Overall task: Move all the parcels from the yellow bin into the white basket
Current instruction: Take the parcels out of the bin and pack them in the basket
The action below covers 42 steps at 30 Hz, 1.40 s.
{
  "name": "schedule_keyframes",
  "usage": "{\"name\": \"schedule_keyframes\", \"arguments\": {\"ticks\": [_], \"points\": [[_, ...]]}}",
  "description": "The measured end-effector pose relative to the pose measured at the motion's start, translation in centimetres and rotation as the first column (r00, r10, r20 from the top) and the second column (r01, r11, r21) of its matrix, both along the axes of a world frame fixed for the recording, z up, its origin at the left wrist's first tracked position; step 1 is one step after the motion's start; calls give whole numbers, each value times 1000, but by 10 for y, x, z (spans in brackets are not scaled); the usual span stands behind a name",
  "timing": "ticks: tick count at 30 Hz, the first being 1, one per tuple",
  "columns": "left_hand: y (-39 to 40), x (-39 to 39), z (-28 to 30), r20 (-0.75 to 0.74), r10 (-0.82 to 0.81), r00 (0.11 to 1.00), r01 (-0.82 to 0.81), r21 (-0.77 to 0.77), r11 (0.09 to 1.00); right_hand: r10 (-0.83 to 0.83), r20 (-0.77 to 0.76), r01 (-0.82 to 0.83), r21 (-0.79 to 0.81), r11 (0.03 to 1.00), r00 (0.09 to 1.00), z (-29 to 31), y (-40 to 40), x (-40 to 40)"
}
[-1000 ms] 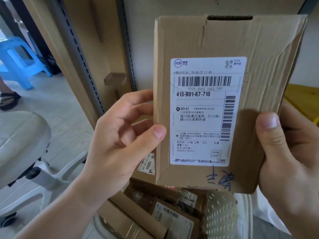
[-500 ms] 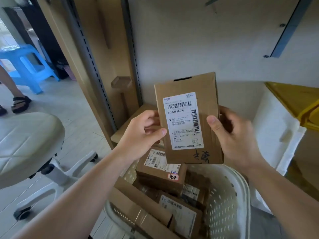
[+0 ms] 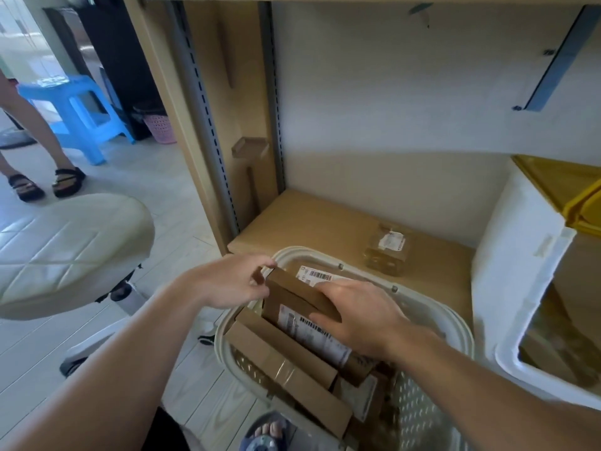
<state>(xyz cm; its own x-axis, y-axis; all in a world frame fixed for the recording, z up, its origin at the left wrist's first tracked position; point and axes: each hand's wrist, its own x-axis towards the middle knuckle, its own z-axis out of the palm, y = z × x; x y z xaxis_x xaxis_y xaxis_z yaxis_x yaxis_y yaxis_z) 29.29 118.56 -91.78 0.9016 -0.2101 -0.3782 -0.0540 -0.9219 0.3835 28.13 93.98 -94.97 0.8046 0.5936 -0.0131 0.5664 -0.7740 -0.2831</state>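
A labelled cardboard parcel [image 3: 294, 307] is shown being seated among the other parcels [image 3: 286, 362] in the white basket [image 3: 432, 415]; it is best pressed flat into the gap so that it does not ride up over the rim. The parcel lies under the right hand [image 3: 361, 315], whose fingers are laid flat on its top face. Its far-left corner is touched by the loosely curled fingertips of the left hand [image 3: 235, 281], with no firm grasp evident. The yellow bin [image 3: 562, 190] stands well apart at right.

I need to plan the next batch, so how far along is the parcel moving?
Done: several cardboard parcels already lie in the white basket. In hand: the labelled parcel is set among them, right hand flat on it, left hand at its corner. Left: unclear, since only a corner of the yellow bin shows.
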Motion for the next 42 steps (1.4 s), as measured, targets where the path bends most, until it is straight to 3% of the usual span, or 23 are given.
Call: {"name": "schedule_keyframes", "arguments": {"ticks": [6,11,16,23,29,35,39,42], "points": [[15,0,-17,-20,-36,999,37,39,999,1,-53,-3,-31,1000,999,-23,38,6],[15,9,-38,-127,-87,988,104,129,986,6,-203,-10,-19,1000,979,-56,57,-1],[12,18,-60,-30,-55,998,60,191,980,18,-390,-27,-16,1000,921,-74,58,0],[-2,21,-55,-23,-19,1000,25,258,966,34,-317,-15,62,998,948,-37,35,4],[-57,5,3,271,-164,949,182,-42,982,-72,-66,81,149,986,995,23,-30,-5],[-153,9,42,384,-184,905,342,-401,850,-241,43,205,395,895,970,62,-112,-46],[-211,5,42,402,-209,891,409,-516,753,-355,77,276,486,829,932,65,-173,-76],[-242,0,43,325,-209,922,372,-599,710,-466,47,376,522,766,884,61,-217,-89]]}}
